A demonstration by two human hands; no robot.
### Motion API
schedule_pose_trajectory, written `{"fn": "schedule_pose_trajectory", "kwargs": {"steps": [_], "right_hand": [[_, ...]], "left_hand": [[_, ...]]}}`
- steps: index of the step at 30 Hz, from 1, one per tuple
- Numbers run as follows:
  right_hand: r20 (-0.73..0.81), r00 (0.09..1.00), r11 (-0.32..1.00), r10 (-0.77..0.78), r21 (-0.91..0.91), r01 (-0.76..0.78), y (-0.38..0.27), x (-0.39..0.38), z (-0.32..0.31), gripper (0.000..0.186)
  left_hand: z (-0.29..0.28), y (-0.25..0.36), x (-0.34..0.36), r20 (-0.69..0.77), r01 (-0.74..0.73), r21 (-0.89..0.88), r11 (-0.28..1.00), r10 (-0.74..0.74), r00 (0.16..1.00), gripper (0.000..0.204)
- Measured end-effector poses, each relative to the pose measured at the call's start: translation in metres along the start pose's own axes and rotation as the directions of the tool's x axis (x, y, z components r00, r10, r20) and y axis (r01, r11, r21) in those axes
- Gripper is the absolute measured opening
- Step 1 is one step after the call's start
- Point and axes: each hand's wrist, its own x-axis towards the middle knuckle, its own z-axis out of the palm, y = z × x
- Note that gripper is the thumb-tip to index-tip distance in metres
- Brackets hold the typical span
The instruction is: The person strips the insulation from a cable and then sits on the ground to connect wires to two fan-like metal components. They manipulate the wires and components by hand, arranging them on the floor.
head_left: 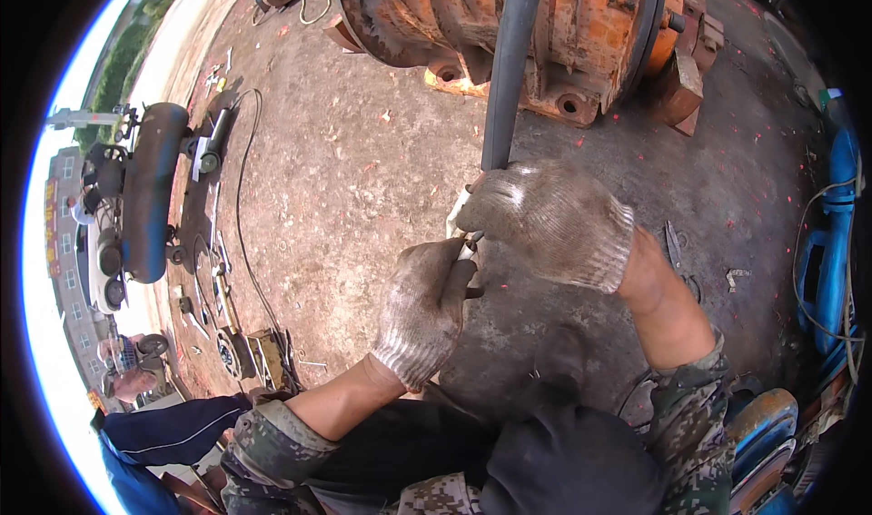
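Both hands wear soiled knitted work gloves. My right hand [545, 224] is closed around the lower end of a long dark rubber strip or hose [509, 79], which rises past a rusty orange cast housing [409, 11] at the top. Just below and left of it, my left hand [418, 306] is closed on a small pale object [468, 250] with dark parts. Part of a white piece [457, 206] shows between the gloves; their fingers hide most of what they grip. A pair of metal shears or pliers [672, 244] lies on the ground right of my right hand.
A tank compressor [153, 188], scattered tools [220, 288] and a cable [238, 179] lie at left on the stained ground [336, 170]. Another person's dark-trousered leg [173, 429] is at lower left. A blue machine [831, 242] with hoses stands at the right edge.
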Motion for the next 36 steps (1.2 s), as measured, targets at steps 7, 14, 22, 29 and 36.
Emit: {"fn": "schedule_pose_trajectory", "kwargs": {"steps": [7, 14, 22, 29, 36], "right_hand": [[0.045, 0.999, 1.000, -0.009, -0.016, 0.009, 0.007, 0.002, 0.005, 0.047], [0.016, 1.000, 0.999, -0.023, 0.040, 0.022, 0.006, 0.008, 0.001, 0.041], [0.005, 0.643, 0.465, 0.766, 0.686, -0.559, -0.017, -0.024, 0.008, 0.027], [0.144, 0.530, 0.333, 0.836, 0.635, -0.697, -0.012, -0.009, 0.021, 0.028], [0.295, 0.513, 0.221, 0.806, 0.654, -0.723, -0.013, 0.006, 0.014, 0.024]], "left_hand": [[0.002, 0.021, 0.019, 0.150, 0.276, -0.197, 0.941, -0.250, 0.957, 0.029], [0.018, 0.006, 0.027, -0.006, 0.049, -0.160, 0.986, -0.051, 0.999, 0.021], [0.009, 0.023, 0.020, 0.232, 0.253, -0.279, 0.926, -0.191, 0.954, 0.029], [0.047, 0.005, -0.016, 0.078, 0.330, -0.673, 0.662, -0.380, 0.922, 0.029], [0.051, -0.003, -0.015, 0.015, 0.218, -0.316, 0.924, -0.225, 0.974, 0.029]]}}
